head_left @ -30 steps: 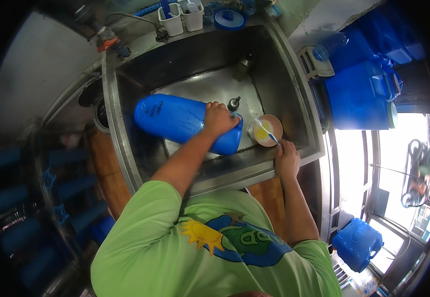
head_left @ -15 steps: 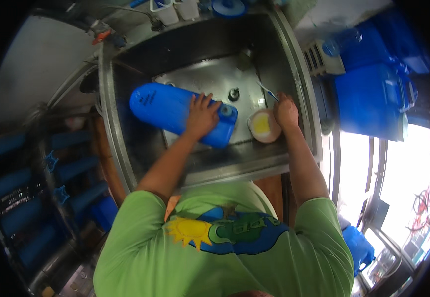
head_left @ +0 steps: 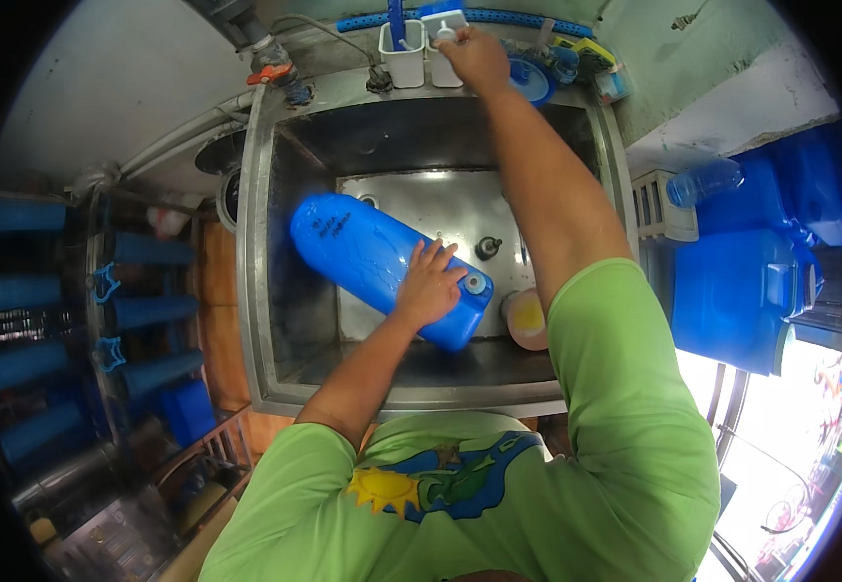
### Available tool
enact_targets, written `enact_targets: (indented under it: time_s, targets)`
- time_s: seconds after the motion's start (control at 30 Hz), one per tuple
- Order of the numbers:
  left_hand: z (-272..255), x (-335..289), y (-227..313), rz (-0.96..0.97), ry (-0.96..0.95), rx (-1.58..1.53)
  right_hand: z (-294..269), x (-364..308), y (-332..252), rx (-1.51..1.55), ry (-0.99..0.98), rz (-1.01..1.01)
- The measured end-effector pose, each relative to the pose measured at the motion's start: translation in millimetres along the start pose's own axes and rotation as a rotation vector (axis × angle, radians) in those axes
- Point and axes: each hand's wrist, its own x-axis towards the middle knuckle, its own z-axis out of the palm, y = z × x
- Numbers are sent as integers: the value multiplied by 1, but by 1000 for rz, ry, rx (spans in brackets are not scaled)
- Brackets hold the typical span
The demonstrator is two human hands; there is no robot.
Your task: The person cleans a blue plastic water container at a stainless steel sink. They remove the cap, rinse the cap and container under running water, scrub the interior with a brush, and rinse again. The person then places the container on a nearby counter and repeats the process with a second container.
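Note:
A blue plastic jug [head_left: 363, 252] lies on its side, slantwise, in the metal sink [head_left: 256, 320]. My left hand [head_left: 428, 286] rests on it with fingers spread, close to its round cap [head_left: 476, 282]. Beyond the sink's far edge, my right hand [head_left: 479, 60] is closed on a blue-and-white tool [head_left: 443, 17] with a white handle; its exact kind is unclear. That hand is right at a pair of white holders [head_left: 404, 70], the left one with a blue item standing in it. A round pinkish bowl [head_left: 525, 325] with something yellow inside sits partly behind my right sleeve.
A dark drain fitting [head_left: 488, 248] stands up from the sink floor. On the back ledge are a blue round lid [head_left: 530, 81], small bottles and a red-handled valve [head_left: 270, 75]. Blue containers [head_left: 731, 301] stack at right; a rack [head_left: 101, 291] with blue jugs stands left.
My right hand has gone from beside the bowl, where it held a thin white-and-blue brush, up to the holders on the back ledge. My left hand stays on the jug.

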Motion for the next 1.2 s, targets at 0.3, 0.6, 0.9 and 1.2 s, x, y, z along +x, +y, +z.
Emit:
enact_targets:
  time_s: [0.3,0.6,0.9,1.2]
  targets:
    - [10,5,-5,28,-59,36,-158,-80,35,-1,-473,-163]
    - [10,10,-5,6,-35,28,-99,-373,194,-511,-1620,637]
    - [13,11,-5,34,0,32,-27,-453,276,-393,-1455,756]
    - [10,9,-5,-12,-89,64,-137,-344,112,-179,-868,481]
